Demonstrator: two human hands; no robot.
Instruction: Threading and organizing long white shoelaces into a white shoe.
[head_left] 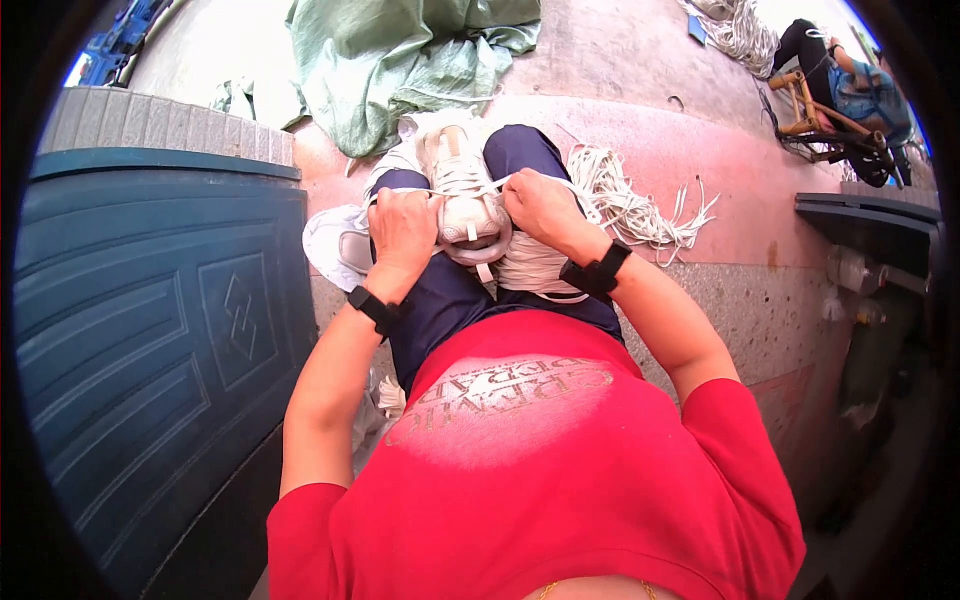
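Observation:
A cream-white sneaker [468, 218] rests between my knees, its toe pointing away and its heel opening toward me. White lacing runs across its tongue. My left hand [404, 232] is closed at the shoe's left side, pinching one end of the shoelace [492, 186]. On the other side my right hand [545, 210] is closed on the lace's other end, which stretches taut from the eyelets. A bundle of white laces [538, 272] lies on my right thigh, under my right wrist. Another white shoe [332, 243] sits beside my left leg.
Loose white laces [640, 205] spread over the pink floor to the right. A green sack [400, 65] lies ahead. A dark blue panelled door [160, 320] stands at my left. At far right a person sits near a bamboo chair [800, 105], with more laces [742, 40] close by.

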